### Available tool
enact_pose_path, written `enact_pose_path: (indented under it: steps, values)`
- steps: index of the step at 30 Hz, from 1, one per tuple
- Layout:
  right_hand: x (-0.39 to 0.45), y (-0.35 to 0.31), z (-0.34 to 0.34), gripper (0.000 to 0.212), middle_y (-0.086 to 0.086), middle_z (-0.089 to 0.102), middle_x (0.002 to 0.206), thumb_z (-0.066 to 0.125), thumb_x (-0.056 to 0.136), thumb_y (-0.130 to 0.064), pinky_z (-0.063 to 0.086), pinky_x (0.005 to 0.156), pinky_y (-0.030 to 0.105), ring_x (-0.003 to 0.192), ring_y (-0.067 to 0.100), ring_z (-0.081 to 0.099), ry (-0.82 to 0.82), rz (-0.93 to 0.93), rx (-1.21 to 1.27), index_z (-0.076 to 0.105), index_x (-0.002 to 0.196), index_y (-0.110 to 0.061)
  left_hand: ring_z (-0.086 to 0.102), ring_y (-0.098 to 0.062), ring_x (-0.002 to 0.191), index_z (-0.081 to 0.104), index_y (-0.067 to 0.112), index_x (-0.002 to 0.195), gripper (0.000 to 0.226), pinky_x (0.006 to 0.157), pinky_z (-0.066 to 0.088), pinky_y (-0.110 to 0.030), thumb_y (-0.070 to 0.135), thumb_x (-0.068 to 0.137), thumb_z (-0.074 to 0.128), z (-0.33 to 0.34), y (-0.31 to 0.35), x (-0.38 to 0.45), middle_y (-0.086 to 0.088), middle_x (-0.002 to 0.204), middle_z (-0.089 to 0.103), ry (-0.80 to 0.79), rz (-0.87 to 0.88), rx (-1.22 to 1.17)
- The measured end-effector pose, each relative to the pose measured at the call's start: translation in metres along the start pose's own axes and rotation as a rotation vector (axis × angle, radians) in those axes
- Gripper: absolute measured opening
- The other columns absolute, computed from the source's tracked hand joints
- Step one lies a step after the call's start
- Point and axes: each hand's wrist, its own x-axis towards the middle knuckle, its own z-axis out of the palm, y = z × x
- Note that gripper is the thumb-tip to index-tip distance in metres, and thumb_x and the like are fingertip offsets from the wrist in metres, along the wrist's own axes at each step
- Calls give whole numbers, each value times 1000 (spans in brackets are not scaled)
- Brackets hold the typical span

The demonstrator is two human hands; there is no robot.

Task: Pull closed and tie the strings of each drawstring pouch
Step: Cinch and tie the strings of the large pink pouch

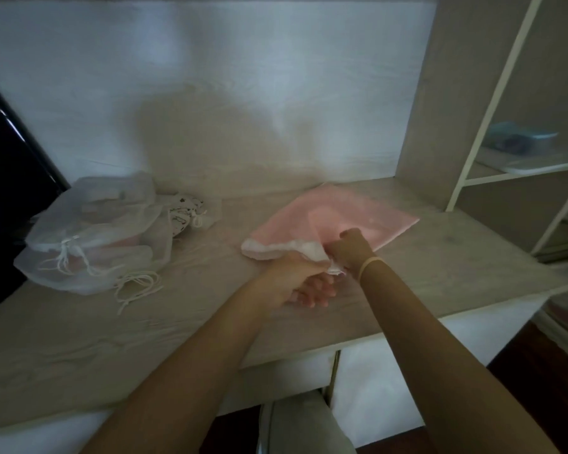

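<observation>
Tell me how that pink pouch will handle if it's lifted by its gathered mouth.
Probably floppy: the pink pouch lies flat and creased on the table, so it should droop from the bunched end held by the left hand and right hand. It looks thin, so likely light. Its contents cannot be seen.

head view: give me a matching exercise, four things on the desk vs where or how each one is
Things:
1. pink pouch
2. sheer white pouches
3. patterned pouch
4. loose white cord

States:
A. piled at the left end
B. mouth gathered in both hands
C. trailing on the desk in front of the pile
D. small, just right of the pile

Pairs: 1-B, 2-A, 3-D, 4-C
</observation>
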Motion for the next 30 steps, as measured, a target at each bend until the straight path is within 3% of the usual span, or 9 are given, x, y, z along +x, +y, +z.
enact_pose_path:
  steps: [3,5,8,11,14,17,24,27,30]
  values:
    - [8,15,-17,51,19,56,124,50,87,-3,44,89,33,112,34,55,86,-1,-1,39,135,-16,62,-15,46,68,10,72,44,46,40,-20,45,94,54,1,20,-4,-2,62,71,54,-6,369]
    - [12,21,-20,51,22,52,130,47,91,-13,42,97,39,118,37,51,55,-7,-182,35,141,-19,58,-17,45,63,14,62,35,46,38,-20,34,89,55,-10,32,0,2,49,62,358,134,447]
    - [18,27,-14,50,29,45,134,38,94,-22,39,99,43,126,40,42,21,-20,-393,31,144,-21,61,-26,85,64,18,87,17,67,43,-30,31,86,53,-32,40,13,-3,86,64,672,293,797]
    - [17,35,-7,44,22,50,133,37,94,-22,40,97,41,122,37,47,-16,-102,-529,39,137,-16,45,-26,131,51,32,134,50,103,40,-42,49,88,54,-40,25,35,0,142,48,403,202,1154]
    - [17,39,-12,36,17,58,126,39,95,-22,41,95,38,119,35,51,-5,-163,-569,50,128,-12,31,-23,143,35,37,148,58,114,28,-44,57,94,38,-43,3,55,4,158,31,229,96,1270]
    - [22,37,-14,35,16,58,126,37,95,-21,41,95,37,118,35,51,6,-201,-565,52,126,-11,28,-29,144,24,35,152,61,112,24,-46,62,97,22,-37,-4,60,-1,161,23,273,22,1320]
    - [-8,1,7,58,16,43,122,59,78,0,52,90,39,102,36,57,93,-34,208,41,131,-15,45,-40,128,38,26,145,53,105,36,-53,48,100,20,-30,-28,30,-18,145,44,492,-158,1325]
    - [-9,-12,21,59,23,59,105,74,58,-11,59,72,46,86,33,65,67,101,573,42,107,-4,47,-43,126,45,16,143,46,94,43,-62,26,99,42,-43,-26,11,-13,142,49,506,-418,1354]
    - [-31,-22,26,34,18,60,80,67,77,-4,54,51,29,67,27,62,-53,98,669,56,106,11,55,-38,119,55,11,135,42,95,48,-54,29,99,43,-60,-24,-4,-13,131,59,533,-460,1272]
